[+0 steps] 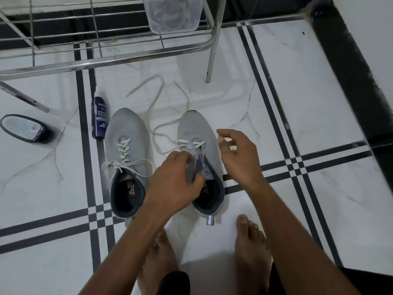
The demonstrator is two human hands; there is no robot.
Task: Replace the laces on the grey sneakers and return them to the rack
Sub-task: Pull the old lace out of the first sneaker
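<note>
The sneakers (127, 133) are showing matt grey knit mesh, their laces (125, 150) flat cream cloth. The floor (319, 199) is gleaming as glossy marbled tile, the rack (106, 60) shining as polished metal, the tub (173, 13) looking like cloudy clear plastic.

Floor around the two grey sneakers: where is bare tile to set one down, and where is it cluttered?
Bare tile lies right of the right sneaker, beyond the right hand. Crowded: the loose lace sprawls between the sneakers toward the rack leg; the cleaner bottle touches the left sneaker, with a dark polish bottle further left.
</note>
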